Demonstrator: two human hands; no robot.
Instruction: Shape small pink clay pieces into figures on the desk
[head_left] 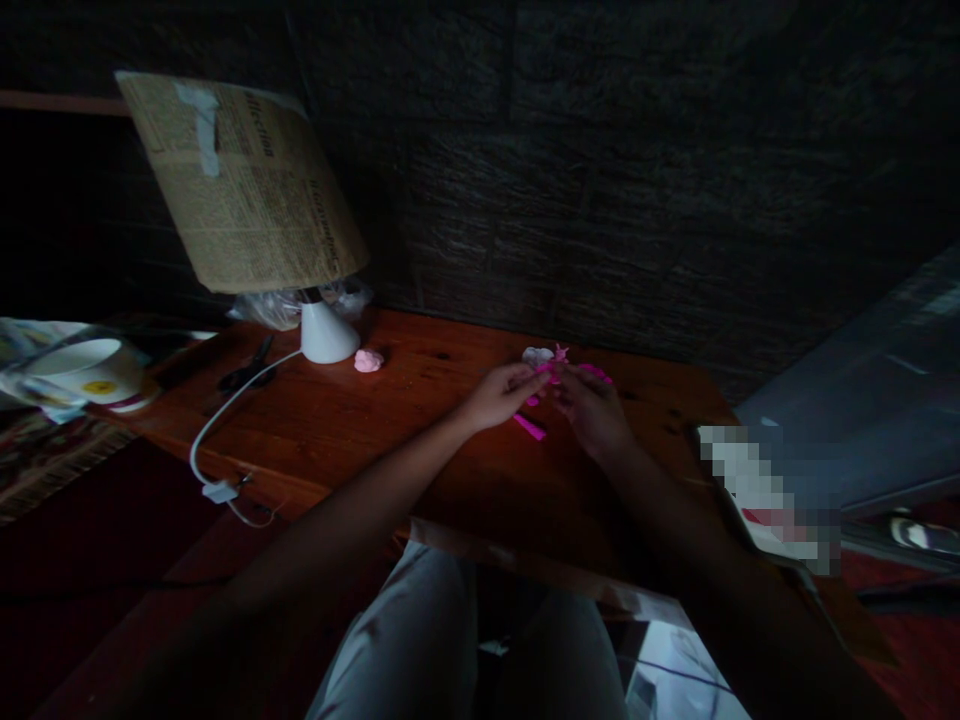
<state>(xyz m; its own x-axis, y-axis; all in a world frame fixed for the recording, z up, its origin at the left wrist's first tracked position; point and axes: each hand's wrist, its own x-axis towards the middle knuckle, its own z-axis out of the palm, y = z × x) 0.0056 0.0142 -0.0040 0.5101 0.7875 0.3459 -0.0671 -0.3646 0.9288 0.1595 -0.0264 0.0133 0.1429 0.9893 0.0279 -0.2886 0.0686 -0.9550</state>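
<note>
Both hands meet over the wooden table. My left hand (504,394) pinches one side of a bright pink piece of modelling clay (561,354), a small shape with thin points on top. On its other side my right hand (596,408) has its fingers closed on the same piece; the fingers hide much of it. A flat pink strip (530,428) lies on the table just below the hands. Behind the left fingers is a whitish lump (537,355). Another pink piece (596,373), with a curved, ridged edge, shows behind my right hand.
A lamp (330,335) with a newsprint shade stands at the left, a pale pink lump (368,360) beside its base. Dark scissors (247,372), a white cord (217,415) and a white cup (94,370) are farther left. A blurred-out device (769,500) lies at the right edge.
</note>
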